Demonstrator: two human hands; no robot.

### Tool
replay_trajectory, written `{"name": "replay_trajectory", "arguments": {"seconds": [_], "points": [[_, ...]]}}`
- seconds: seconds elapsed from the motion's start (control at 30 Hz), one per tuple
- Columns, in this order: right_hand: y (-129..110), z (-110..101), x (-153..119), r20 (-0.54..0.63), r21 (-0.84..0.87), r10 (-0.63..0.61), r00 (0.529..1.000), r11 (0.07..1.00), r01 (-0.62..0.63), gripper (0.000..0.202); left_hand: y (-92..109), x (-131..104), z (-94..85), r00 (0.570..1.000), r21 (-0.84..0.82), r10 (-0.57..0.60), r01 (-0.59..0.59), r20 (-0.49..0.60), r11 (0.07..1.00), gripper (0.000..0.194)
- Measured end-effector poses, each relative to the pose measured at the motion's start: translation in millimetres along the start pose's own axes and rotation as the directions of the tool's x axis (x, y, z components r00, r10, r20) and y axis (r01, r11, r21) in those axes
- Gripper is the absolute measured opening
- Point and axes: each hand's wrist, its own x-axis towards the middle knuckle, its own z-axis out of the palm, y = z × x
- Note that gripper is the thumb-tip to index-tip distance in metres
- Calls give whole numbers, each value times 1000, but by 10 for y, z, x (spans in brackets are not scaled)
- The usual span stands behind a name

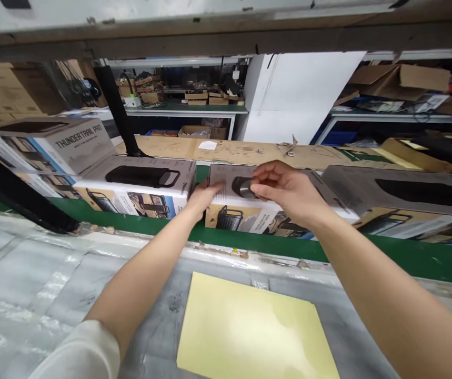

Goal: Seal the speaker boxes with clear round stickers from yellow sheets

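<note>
My right hand [284,190] pinches a small, shiny grey metal piece with a rounded edge [245,188] between thumb and fingers. It is held at the top of a printed speaker box [228,179], over the dark product picture; its exact kind I cannot make out. At the left end of that same box is my left hand [203,199], with its fingers stretched out over the top edge and slightly blurred. A similar box [186,181] lies just left of this hand, and another box [352,184] stands to the right.
The boxes sit in a row on a green conveyor belt [162,225]. Stacked boxes [79,139] stand at the far left, behind a black post [117,110]. Yellow sheets [249,326] lie on the plastic-covered table [147,295]. Overhead runs a shelf beam [194,42].
</note>
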Motion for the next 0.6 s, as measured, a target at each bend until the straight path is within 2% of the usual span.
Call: {"name": "replay_trajectory", "arguments": {"seconds": [0.13,0.3,0.43,0.6], "points": [[205,209,562,95,-24,-31,995,999,33,37,-47,0,46,990,-214,-48,76,132,974,73],[462,509,1099,221,-29,-70,973,996,79,33,-49,9,15,990,-339,-127,143,69,930,77],[607,654,1306,293,-21,-62,954,997,71,34,-40,24,-20,986,-393,-151,164,63,905,67],[711,762,1410,320,-69,-82,944,992,109,30,2,10,-63,987,-383,-150,158,50,910,61]]}}
